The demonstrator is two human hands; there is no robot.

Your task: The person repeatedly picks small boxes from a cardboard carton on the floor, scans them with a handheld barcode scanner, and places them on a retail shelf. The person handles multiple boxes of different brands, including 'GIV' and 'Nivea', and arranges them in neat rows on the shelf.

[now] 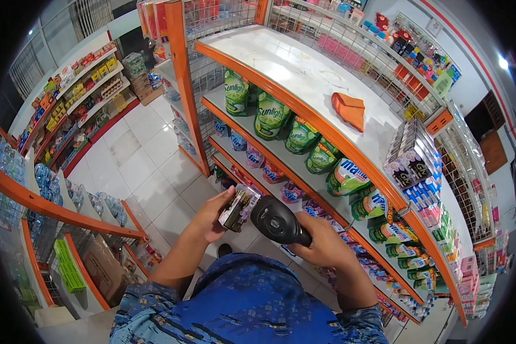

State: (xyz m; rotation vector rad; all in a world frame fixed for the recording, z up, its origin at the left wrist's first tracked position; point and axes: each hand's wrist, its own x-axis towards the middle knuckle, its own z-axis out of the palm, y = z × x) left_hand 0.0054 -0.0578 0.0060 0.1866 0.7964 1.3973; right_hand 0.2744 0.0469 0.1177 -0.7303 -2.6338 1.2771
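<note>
My left hand [210, 217] holds a small dark printed box [239, 208] upright in front of my body, its pale side turned towards a black handheld barcode scanner [277, 221]. The scanner's handle is gripped in my right hand [324, 241], and its head is close beside the box; whether they touch cannot be told. A folded orange cloth [348, 111] lies on the white top shelf [284, 64] of the rack before me. Further right on that shelf stands a stack of boxes [413, 159] with similar dark printing.
Below the top shelf stand green detergent pouches [271, 112] and smaller colourful packs [290, 191]. Orange shelf edges run close by my right arm. On the left are a rack of bottled water [47, 185] and a cardboard box [105, 271]. Tiled floor [148, 155] lies between the racks.
</note>
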